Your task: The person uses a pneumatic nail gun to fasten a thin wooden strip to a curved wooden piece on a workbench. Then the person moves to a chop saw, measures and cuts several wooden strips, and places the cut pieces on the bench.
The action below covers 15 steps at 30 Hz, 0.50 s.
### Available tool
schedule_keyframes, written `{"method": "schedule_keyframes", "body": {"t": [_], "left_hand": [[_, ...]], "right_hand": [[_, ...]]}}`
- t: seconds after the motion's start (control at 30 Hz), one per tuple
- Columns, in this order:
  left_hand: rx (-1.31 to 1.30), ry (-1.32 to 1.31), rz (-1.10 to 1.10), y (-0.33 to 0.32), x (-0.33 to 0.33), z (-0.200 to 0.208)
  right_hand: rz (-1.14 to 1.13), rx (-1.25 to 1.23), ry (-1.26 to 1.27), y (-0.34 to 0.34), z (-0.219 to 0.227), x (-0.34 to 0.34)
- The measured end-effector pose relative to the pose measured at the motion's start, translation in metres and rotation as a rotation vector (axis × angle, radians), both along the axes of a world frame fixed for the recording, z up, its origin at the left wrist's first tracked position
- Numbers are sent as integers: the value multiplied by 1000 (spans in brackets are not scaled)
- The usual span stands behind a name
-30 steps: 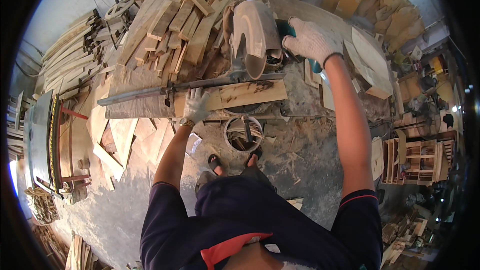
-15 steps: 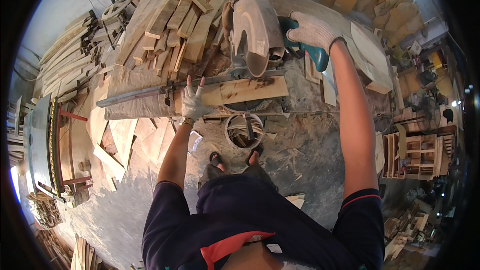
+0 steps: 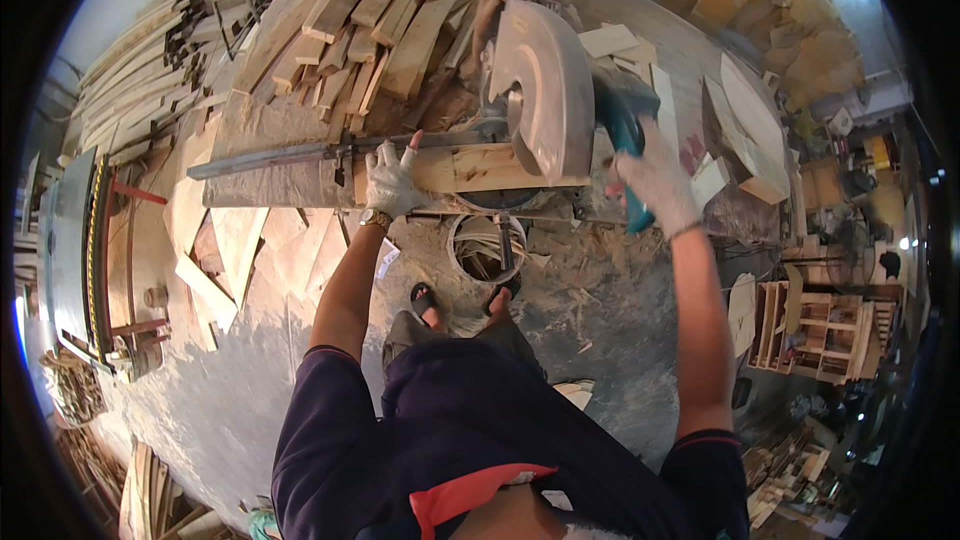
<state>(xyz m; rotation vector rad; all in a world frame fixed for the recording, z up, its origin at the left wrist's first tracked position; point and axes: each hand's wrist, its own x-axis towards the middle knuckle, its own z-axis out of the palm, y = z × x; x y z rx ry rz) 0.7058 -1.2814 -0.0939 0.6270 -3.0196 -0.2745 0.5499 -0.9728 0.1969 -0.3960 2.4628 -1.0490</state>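
A mitre saw with a grey, dusty blade guard [image 3: 550, 90] is lowered over the right part of a wooden board [image 3: 480, 168]. Its teal handle [image 3: 625, 125] is in the grip of my gloved right hand [image 3: 658, 182], somewhat blurred by motion. The guard hides where the blade meets the board. My gloved left hand [image 3: 393, 180] rests on the board's left end, fingers spread with bare tips, beside the long metal fence [image 3: 270, 158]. A watch [image 3: 376, 218] is on my left wrist.
Stacked wooden lengths [image 3: 360, 15] lie behind the fence. Offcuts [image 3: 740, 130] sit right of the saw. Below the bench edge, a round bucket [image 3: 462, 250] holds scraps near my feet. Flat wood pieces [image 3: 235, 260] lie at left, and a slatted wooden rack [image 3: 825, 325] stands at right.
My right hand has pulled the saw handle down and toward me, and the guard has come down over the board. My left hand stays on the board.
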Motion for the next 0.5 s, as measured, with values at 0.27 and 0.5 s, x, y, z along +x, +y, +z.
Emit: {"method": "schedule_keyframes", "body": {"t": [0.27,0.5], "left_hand": [[61,-79,29,3,-3,5],[93,-131,41,2,-5,5]], "right_hand": [[-57,237,455,39,-142,54],[-105,86,421,53,-198,57]]}}
